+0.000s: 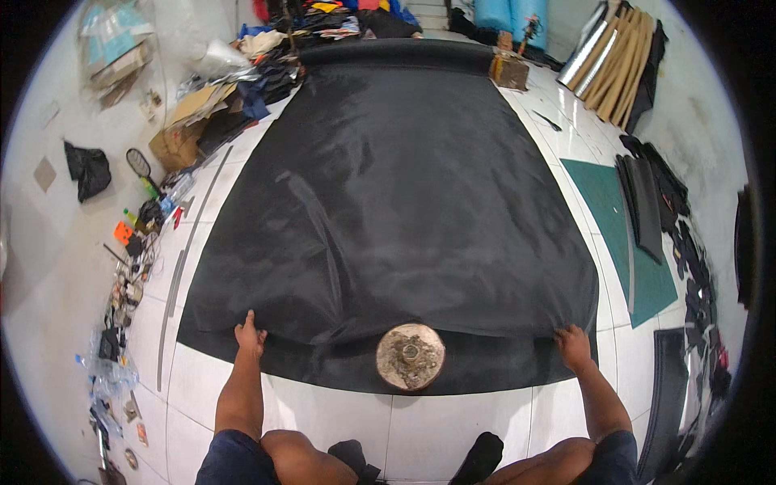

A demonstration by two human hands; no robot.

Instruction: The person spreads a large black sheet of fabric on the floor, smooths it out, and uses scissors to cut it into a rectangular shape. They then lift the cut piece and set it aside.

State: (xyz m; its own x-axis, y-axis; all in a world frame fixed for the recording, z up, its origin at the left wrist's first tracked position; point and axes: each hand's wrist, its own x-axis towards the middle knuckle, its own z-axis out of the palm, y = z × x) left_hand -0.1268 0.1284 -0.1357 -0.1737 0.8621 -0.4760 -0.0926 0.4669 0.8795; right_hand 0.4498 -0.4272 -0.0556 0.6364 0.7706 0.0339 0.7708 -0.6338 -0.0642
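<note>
The floor [428, 428] is made of white, shiny tiles (thin lines show where they join). On it a large black sheet [444, 202] is spread through the middle of the frame, wider at the bottom than at the top. At the left lies a long grey strip [168, 311], and farther left a row of small mixed things [127, 287]. At the right there is a green mat [602, 194], and at lower right a black padded panel [664, 396].

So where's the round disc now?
Head view, lower centre: the round disc sits on the black fabric by its near edge, between the left hand and right hand.
</note>
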